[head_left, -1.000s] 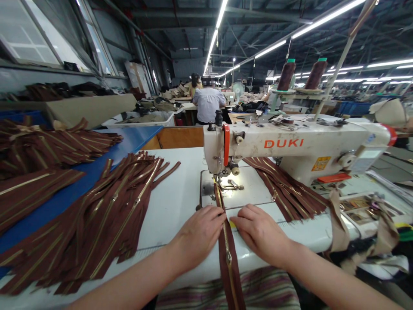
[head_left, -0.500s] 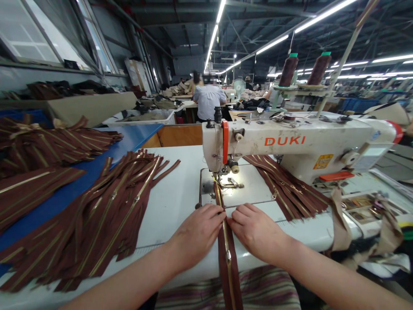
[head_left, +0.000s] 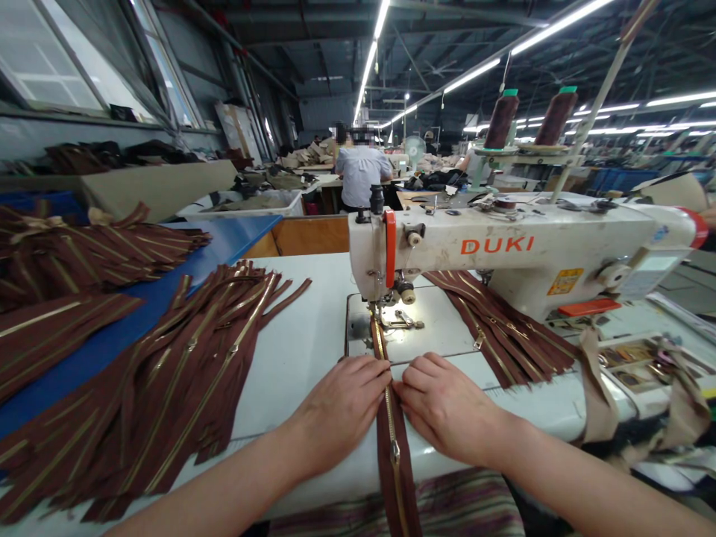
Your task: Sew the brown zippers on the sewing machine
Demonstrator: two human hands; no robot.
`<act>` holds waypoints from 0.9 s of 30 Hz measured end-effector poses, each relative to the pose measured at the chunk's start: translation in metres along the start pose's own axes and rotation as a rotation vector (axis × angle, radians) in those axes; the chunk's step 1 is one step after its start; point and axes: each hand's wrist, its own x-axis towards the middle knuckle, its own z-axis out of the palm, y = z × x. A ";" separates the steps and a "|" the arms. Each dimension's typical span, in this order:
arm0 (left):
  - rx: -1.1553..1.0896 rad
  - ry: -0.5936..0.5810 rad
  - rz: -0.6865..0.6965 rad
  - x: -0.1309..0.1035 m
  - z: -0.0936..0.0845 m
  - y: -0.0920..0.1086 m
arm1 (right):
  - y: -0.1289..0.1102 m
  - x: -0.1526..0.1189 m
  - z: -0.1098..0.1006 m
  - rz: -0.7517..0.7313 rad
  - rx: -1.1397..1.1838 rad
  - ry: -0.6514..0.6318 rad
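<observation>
A brown zipper [head_left: 391, 426] with gold teeth runs from under the needle of a white sewing machine [head_left: 436, 242] down over the table's front edge. Its metal slider sits on the teeth below my hands. My left hand [head_left: 344, 403] grips the zipper's left edge, fingers bent together. On the other edge, my right hand [head_left: 447, 406] pinches the tape with thumb and fingers. Both hands are just in front of the metal needle plate [head_left: 430, 339]. The fingertips' undersides are hidden.
Left of me lies a spread pile of brown zippers [head_left: 184, 365], with more on a blue table [head_left: 240, 235]. Another bundle of zippers [head_left: 497, 328] rests under the machine arm. At right stands a parts tray [head_left: 643, 365]. A person [head_left: 362, 175] sits farther ahead.
The view has shifted slightly. Both hands keep their grip on the zipper in nearly the same place before the needle; its slider stays below them.
</observation>
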 end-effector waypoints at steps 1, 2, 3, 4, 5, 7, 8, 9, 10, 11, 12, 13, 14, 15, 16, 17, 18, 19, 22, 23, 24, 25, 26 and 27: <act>0.001 0.004 0.002 0.000 0.001 -0.001 | 0.001 0.001 0.001 -0.001 -0.003 0.001; 0.004 0.009 0.005 0.000 0.002 -0.003 | 0.002 0.002 0.001 -0.001 -0.008 0.001; 0.009 0.014 0.009 0.001 0.003 -0.004 | 0.004 0.003 0.002 -0.003 -0.012 0.002; 0.015 0.017 0.009 0.001 0.004 -0.006 | 0.005 0.005 0.003 -0.004 -0.018 0.003; 0.022 0.017 0.005 0.002 0.005 -0.008 | 0.007 0.006 0.004 -0.006 -0.023 0.004; 0.033 0.011 -0.010 0.005 0.006 -0.011 | 0.011 0.010 0.005 -0.008 -0.037 0.007; 0.038 0.006 -0.017 0.007 0.006 -0.013 | 0.014 0.012 0.006 -0.007 -0.044 0.009; 0.041 0.002 -0.022 0.009 0.006 -0.015 | 0.016 0.014 0.006 -0.007 -0.052 0.011; 0.046 -0.001 -0.024 0.011 0.007 -0.017 | 0.018 0.016 0.007 -0.007 -0.058 0.013; 0.049 -0.005 -0.024 0.013 0.007 -0.019 | 0.020 0.018 0.008 -0.007 -0.064 0.015; 0.052 -0.009 -0.027 0.014 0.008 -0.021 | 0.023 0.021 0.009 -0.008 -0.069 0.020; 0.053 -0.009 -0.031 0.016 0.009 -0.023 | 0.025 0.023 0.010 -0.009 -0.074 0.027; 0.054 -0.006 -0.036 0.017 0.010 -0.026 | 0.027 0.026 0.010 -0.008 -0.078 0.036; 0.053 -0.001 -0.044 0.018 0.012 -0.027 | 0.029 0.028 0.011 -0.006 -0.081 0.045; 0.051 0.006 -0.053 0.019 0.013 -0.029 | 0.032 0.031 0.012 -0.002 -0.084 0.049; 0.048 0.017 -0.061 0.019 0.014 -0.031 | 0.034 0.034 0.012 0.004 -0.086 0.048; 0.048 0.027 -0.070 0.020 0.016 -0.032 | 0.036 0.036 0.013 0.010 -0.086 0.042; 0.049 0.035 -0.078 0.020 0.016 -0.032 | 0.038 0.039 0.013 0.017 -0.086 0.035; 0.063 0.058 -0.078 0.020 0.018 -0.033 | 0.042 0.046 0.015 0.038 -0.086 0.021; 0.071 0.065 -0.071 0.020 0.018 -0.033 | 0.043 0.048 0.016 0.046 -0.085 0.022; 0.081 0.073 -0.063 0.020 0.019 -0.033 | 0.043 0.050 0.017 0.057 -0.083 0.024; 0.094 0.083 -0.054 0.019 0.019 -0.034 | 0.044 0.051 0.018 0.072 -0.078 0.029; 0.109 0.092 -0.045 0.019 0.019 -0.034 | 0.044 0.051 0.019 0.087 -0.070 0.035; 0.123 0.098 -0.038 0.018 0.018 -0.034 | 0.044 0.052 0.020 0.104 -0.059 0.041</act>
